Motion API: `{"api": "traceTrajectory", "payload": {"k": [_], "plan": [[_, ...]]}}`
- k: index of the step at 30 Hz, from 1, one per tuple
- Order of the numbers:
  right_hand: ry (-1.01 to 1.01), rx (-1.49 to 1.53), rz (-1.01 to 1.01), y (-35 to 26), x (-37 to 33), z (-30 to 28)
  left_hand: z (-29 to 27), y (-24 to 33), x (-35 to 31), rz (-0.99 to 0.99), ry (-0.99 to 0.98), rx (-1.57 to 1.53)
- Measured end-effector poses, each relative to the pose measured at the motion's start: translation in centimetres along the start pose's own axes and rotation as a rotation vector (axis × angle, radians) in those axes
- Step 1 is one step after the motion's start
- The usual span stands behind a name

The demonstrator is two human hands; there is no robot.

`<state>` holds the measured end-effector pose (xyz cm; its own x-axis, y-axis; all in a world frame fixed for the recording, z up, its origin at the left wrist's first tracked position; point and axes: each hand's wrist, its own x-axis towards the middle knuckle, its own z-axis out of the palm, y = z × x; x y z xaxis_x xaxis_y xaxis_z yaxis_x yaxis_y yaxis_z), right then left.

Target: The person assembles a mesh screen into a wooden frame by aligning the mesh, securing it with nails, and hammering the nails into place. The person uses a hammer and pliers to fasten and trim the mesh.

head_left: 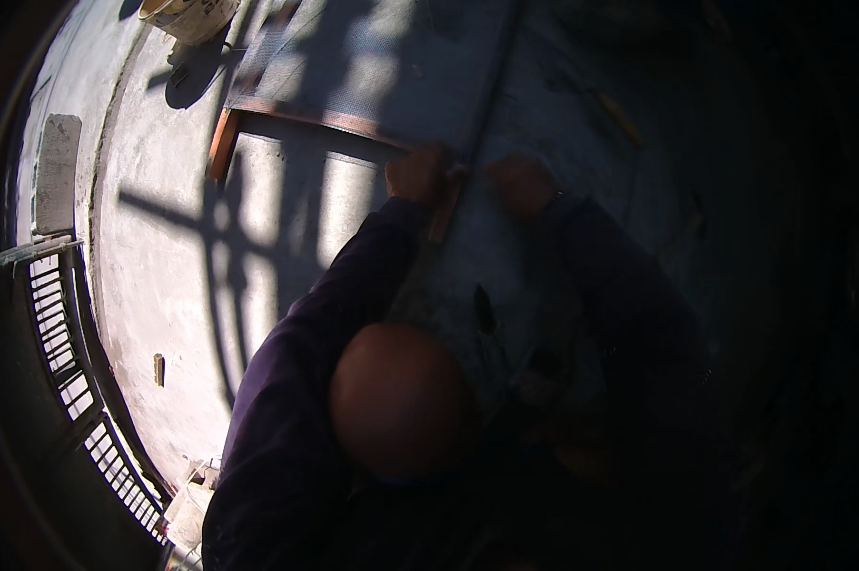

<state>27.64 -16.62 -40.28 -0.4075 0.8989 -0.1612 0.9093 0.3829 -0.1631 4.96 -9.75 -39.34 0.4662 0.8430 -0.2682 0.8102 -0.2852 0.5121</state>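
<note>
A mesh screen [353,71] with a wooden frame lies across the upper middle, sunlight and bar shadows falling over it. At the frame's near right corner, my left hand [415,175] is closed against the wood, its fingers curled around the edge. A short wooden leg [444,211] of the frame points down beside that hand. Just right of the corner, in deep shade, my right hand [522,185] is also closed. Whatever it may hold is too dark to make out. Both forearms are in dark sleeves.
A tool with a yellow handle [620,118] lies in shade at the upper right. A bucket [191,17] stands far left, and a pale block [58,171] is near the left rim. A small brown piece [159,369] rests on the floor. A blurred round brownish shape [401,400] blocks the lower middle.
</note>
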Motion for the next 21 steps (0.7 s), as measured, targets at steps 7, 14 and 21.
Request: {"api": "traceTrajectory", "payload": {"k": [7,14,21], "plan": [[-0.038,0.148,-0.051,2.9,1.6,-1.6,1.5,0.5,-2.0,0.096,0.25,-0.13],[-0.152,-0.182,-0.271,4.0,7.0,-6.6,3.4,0.1,-2.4,0.076,0.322,-0.287],[-0.396,-0.446,-0.504,0.2,13.9,-10.3,4.7,-0.8,-2.1,0.147,0.429,-0.408]]}}
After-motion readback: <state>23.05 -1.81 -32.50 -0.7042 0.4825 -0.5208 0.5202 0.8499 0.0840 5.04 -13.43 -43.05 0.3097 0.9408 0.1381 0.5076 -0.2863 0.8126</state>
